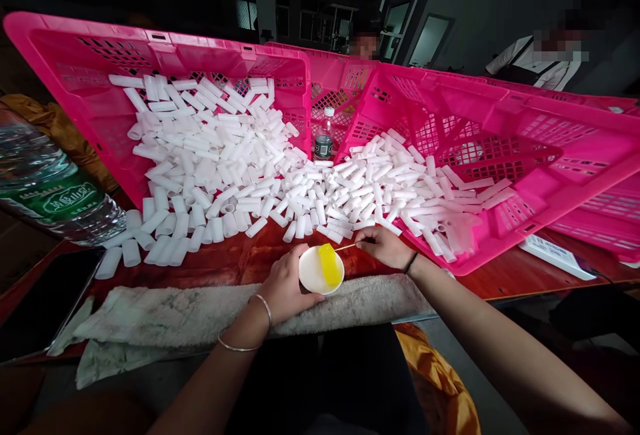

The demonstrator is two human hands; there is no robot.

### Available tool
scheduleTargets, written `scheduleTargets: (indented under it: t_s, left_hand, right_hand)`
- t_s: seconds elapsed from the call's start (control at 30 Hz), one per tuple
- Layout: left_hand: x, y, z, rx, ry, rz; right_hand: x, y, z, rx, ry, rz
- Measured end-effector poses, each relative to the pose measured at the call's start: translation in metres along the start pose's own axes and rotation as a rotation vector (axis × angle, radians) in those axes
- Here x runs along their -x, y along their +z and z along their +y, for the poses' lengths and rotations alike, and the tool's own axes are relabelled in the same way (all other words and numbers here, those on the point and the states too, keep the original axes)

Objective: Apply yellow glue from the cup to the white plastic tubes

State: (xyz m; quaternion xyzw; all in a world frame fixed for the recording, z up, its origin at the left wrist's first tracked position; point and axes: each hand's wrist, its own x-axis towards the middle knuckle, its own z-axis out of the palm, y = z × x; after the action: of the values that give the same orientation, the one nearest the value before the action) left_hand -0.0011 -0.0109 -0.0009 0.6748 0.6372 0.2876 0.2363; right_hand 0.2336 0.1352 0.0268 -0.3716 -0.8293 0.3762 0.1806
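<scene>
My left hand (287, 285) is wrapped round a small white cup (311, 271), held just above the table's front edge. A bright yellow piece of food (329, 265) rests at the cup's mouth; its exact kind I cannot make out. Pinched in my right hand (383, 247) is a thin wooden stick (346, 246), whose far end meets the yellow piece. Beyond both hands lies a big heap of short white plastic tubes (235, 148), spilling out of two tipped pink crates (45, 41) onto the red table (210, 267).
A rolled grey towel (175, 311) runs along the table's front edge. At left are a large water bottle (55, 188) and a dark tablet-like screen (45, 295). A small bottle (324, 138) stands between the crates. A white power strip (555, 256) lies at right. Two people are farther back.
</scene>
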Motion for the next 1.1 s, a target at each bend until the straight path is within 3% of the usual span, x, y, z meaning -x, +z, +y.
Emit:
scheduleTargets:
  t_s: [0.1, 0.23, 0.4, 0.5, 0.6, 0.73, 0.83, 0.97, 1.1]
  left_hand:
    - [0.000, 0.000, 0.001, -0.006, 0.004, 0.008]
    - [0.001, 0.000, 0.002, -0.007, 0.013, 0.012]
    - [0.000, 0.002, 0.001, -0.005, 0.044, 0.036]
    - [0.000, 0.004, -0.002, -0.002, 0.059, 0.051]
    - [0.000, 0.006, -0.003, 0.006, 0.071, 0.060]
    - [0.000, 0.005, -0.004, 0.027, 0.079, 0.070]
    - [0.000, 0.005, -0.003, 0.031, 0.079, 0.072]
    - [0.000, 0.005, -0.003, 0.017, 0.084, 0.068]
    - [0.000, 0.006, -0.005, 0.002, 0.078, 0.064]
  right_hand:
    - [0.012, -0.010, -0.008, 0.032, -0.016, 0.063]
    - [0.041, -0.010, -0.045, 0.214, -0.244, 0.029]
    - [0.065, 0.014, -0.079, 0.654, -0.488, -0.004]
    - [0.064, 0.029, -0.080, 0.865, -0.556, -0.005]
    - [0.060, 0.040, -0.077, 0.914, -0.614, 0.048]
    - [0.058, 0.050, -0.077, 0.836, -0.587, 0.177]
    - [0.059, 0.050, -0.081, 0.719, -0.520, 0.154]
    - [0.053, 0.038, -0.087, 0.493, -0.425, 0.103]
    - [0.025, 0.027, -0.086, 0.519, -0.271, 0.253]
